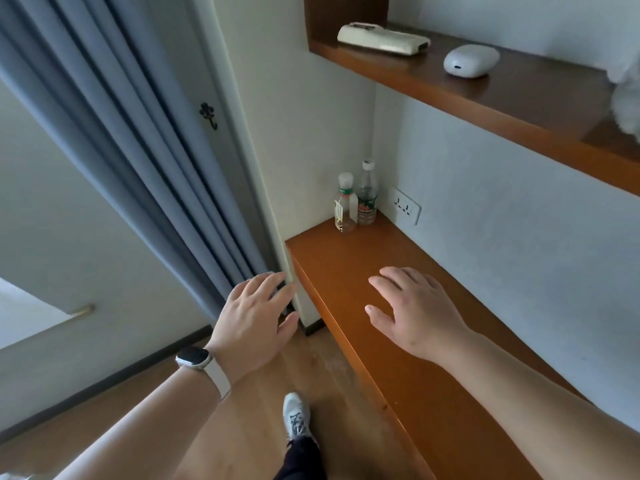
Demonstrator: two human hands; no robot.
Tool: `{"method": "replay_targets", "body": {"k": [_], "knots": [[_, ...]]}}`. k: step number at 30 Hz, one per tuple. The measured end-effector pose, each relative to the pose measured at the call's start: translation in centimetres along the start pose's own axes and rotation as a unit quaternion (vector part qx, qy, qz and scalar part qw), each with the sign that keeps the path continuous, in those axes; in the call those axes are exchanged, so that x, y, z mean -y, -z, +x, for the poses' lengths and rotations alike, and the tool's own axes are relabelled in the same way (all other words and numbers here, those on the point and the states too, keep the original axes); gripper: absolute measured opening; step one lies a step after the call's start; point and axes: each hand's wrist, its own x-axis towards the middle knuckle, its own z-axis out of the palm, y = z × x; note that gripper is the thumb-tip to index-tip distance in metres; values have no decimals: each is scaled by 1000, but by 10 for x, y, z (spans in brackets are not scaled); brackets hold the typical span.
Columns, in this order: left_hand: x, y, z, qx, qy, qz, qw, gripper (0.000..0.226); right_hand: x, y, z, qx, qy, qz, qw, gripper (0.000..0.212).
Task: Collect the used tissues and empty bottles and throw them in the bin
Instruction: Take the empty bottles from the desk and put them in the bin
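Hands both empty, nothing gripped. Your left hand (254, 317) was spread, palm down, fingers straight, at the wall corner (290, 268) beside the grey curtain (138, 150); contact with the wall couldn't be told. Watch (194, 356) on that wrist. Your right hand (412, 310) was spread too, palm down, low over the near part of the orange wooden ledge (346, 271); touching it or hovering, unclear.

Task things: two clear plastic bottles stood upright in the ledge's far corner, well ahead of both hands. The shorter bottle (345, 204) was on the left with a yellowish label, the taller bottle (367, 195) on the right with a green and red label. They were just beside each other, close to the wall, and the wall socket (404, 206) was just right of them. Both looked near empty, but contents were hard to read.

Step, my call: you were reaching for the bottles, early in the collecting, nothing picked up yet. The next move called for sending the right hand forward along the ledge into the corner and curling round one bottle low on its body; the left could take the other. Light empties tip easily in a tight corner, so go in straight.

No bin in view; you'd have to turn and find it. The upper shelf (519, 95) held a cream remote-like device (382, 38) and a white rounded case (471, 60), probably not rubbish. A white fluffy thing (627, 88) was cut off at the right edge: maybe tissue, couldn't tell.
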Motion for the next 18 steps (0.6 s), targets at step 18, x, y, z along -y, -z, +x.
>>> {"method": "replay_targets", "body": {"k": [18], "knots": [[119, -86, 228, 69, -42, -126, 989, 51, -27, -9, 204, 15, -160, -32, 986, 58]]}}
